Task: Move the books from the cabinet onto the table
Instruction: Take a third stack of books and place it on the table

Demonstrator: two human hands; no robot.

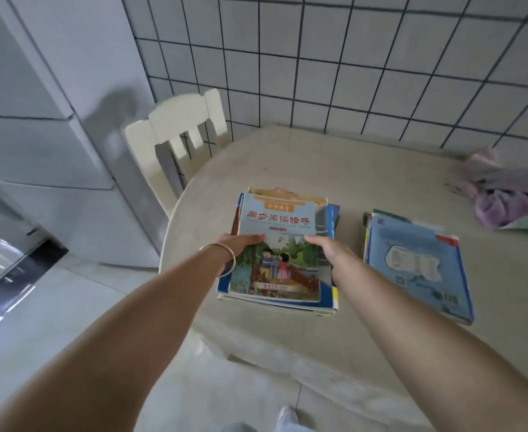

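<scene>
A stack of books [280, 219], topped by a light blue cover with red Chinese title and cartoon children, sits on the round beige table [334, 169] near its left edge. My left hand [241, 244], with a bangle on the wrist, grips the stack's left side, thumb on the top cover. My right hand [328, 249] grips the stack's right side, its fingers hidden below the edge. A second, lower pile of blue books [415, 263] lies to the right on the table.
A cream chair [175, 135] stands at the table's far left, against the tiled wall. A grey cabinet [38, 120] fills the left side. A purple cloth [502, 194] and a green sheet lie at the table's far right.
</scene>
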